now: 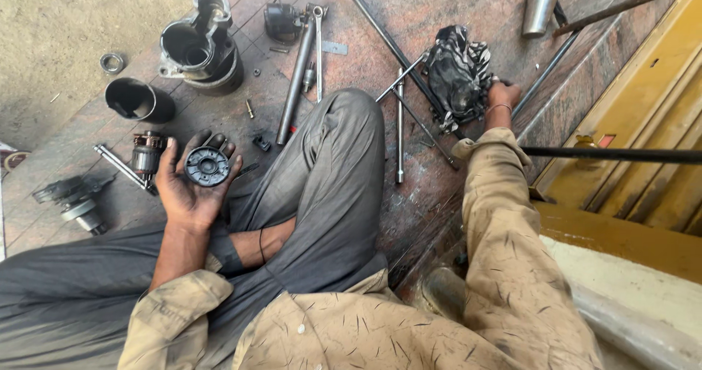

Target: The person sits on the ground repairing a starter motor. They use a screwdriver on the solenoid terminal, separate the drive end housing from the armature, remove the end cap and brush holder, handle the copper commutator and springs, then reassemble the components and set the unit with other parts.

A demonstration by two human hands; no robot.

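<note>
My left hand [191, 187] is cupped open, palm up, with the round black end cap [207, 166] just sitting loose on it. My right hand [502, 96] is clamped on the dirty rag [458, 74], out past my knee. Nothing pins the cap, so one tilt and I reckon it rolls off among the parts on the floor [351, 19].

The left hand [189, 187] cradles a round dark cap [207, 166] palm up; the right hand [502, 96] grips a greasy rag [457, 74] on the floor [439, 187].
</note>
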